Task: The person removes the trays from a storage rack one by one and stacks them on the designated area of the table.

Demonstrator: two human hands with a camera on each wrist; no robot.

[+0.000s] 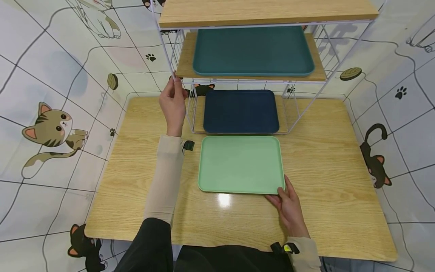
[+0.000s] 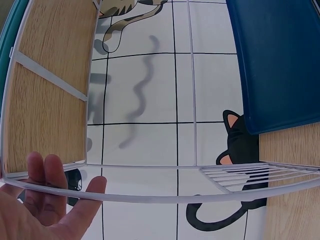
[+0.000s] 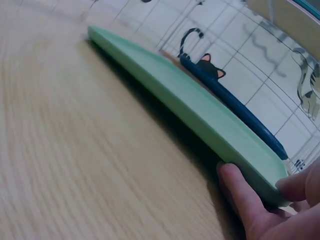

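A light green tray point(image 1: 240, 164) lies in front of a white wire rack point(image 1: 307, 107) with wooden shelves. My right hand point(image 1: 288, 207) pinches the tray's near right corner. In the right wrist view the thumb point(image 3: 295, 186) is at the rim and a finger point(image 3: 240, 187) reaches below the edge; a dark shadow runs under that side. My left hand point(image 1: 174, 105) grips the rack's left upright at the middle shelf. The left wrist view shows its fingers point(image 2: 54, 175) around the white wire. A navy tray point(image 1: 241, 111) is on the bottom shelf, a teal tray point(image 1: 253, 51) on the middle one.
The rack's top board point(image 1: 268, 12) overhangs the middle shelf point(image 1: 187, 56). The rack stands at the back of a wooden table point(image 1: 340, 181) with rounded corners. Tiled walls with cat pictures point(image 1: 57, 128) enclose the table at the back and on both sides.
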